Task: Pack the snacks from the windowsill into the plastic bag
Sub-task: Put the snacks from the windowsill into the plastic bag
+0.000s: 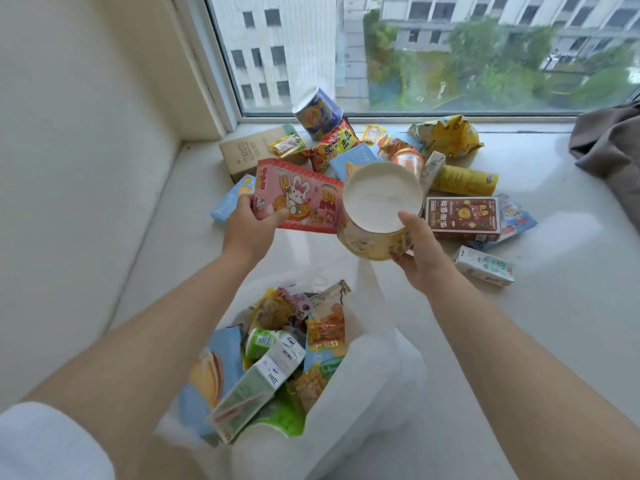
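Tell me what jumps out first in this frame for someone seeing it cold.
Two hands raised mid-frame: the left hand grips a pink rabbit-print packet, the right hand a round tub with a white lid. Behind them, a heap of snacks sprawls on the windowsill against the window. At bottom centre, an open plastic bag is already stuffed with packets and cartons.

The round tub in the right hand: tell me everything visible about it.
The tub is a squat round container, seemingly cardboard, with a gold printed side and a plain white flat end facing the camera; whether that end is top or bottom cannot be told. It is tilted and held off the windowsill, above the far edge of the open plastic bag. The right hand grips its near right side, thumb over the rim. The pink packet in the left hand sits close beside it.
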A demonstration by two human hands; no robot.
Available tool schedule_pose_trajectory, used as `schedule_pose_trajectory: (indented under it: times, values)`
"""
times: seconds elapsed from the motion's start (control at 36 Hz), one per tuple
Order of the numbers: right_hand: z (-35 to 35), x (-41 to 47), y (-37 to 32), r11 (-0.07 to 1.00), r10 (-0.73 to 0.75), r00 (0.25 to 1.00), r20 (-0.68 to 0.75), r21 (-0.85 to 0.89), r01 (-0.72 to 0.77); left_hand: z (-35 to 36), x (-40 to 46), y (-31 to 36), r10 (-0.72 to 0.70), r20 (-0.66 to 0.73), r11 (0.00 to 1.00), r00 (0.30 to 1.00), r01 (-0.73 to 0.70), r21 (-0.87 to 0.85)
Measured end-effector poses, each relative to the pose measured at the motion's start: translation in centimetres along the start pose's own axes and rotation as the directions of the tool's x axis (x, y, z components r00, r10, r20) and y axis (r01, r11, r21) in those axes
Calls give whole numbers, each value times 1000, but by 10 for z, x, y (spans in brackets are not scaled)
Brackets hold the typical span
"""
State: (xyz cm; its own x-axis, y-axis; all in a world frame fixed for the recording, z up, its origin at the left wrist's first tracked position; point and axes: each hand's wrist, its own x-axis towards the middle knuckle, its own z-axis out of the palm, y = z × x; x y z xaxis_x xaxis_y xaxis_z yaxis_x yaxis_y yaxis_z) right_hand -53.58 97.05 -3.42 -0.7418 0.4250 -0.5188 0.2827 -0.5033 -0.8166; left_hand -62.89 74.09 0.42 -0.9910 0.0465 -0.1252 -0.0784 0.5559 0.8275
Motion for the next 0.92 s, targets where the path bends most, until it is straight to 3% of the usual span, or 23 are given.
schedule_pose_trajectory:
  times: [0.22,0.33,0.44,0.58,0.67,0.81,0.89,0.92]
  values:
    - [25,-58,12,999,-35,977,211,-19,40,-83,-59,-64,-69,44,942,997,80,-327]
    - [35,-76,24,998,-32,972,235,-43,43,-108,-86,-100,-114,61,936,992,128,-329]
    - [42,-87,29,975,-36,959,282,-201,96,-110,-99,-137,-276,186,858,943,329,-394]
    - [49,-92,44,917,48,965,259,-395,61,-87,-111,-166,-424,342,850,839,499,-170]
    - [54,-98,53,898,73,965,252,-438,47,-70,-115,-170,-455,372,859,809,508,-55]
    - [60,-105,63,868,94,970,225,-496,31,-47,-126,-153,-371,386,918,844,270,292]
    - [60,-109,68,857,111,972,207,-516,12,-49,-125,-148,-239,375,830,896,-11,557]
    - [60,-110,70,850,117,973,199,-527,6,-54,-125,-148,-197,324,801,925,-39,597]
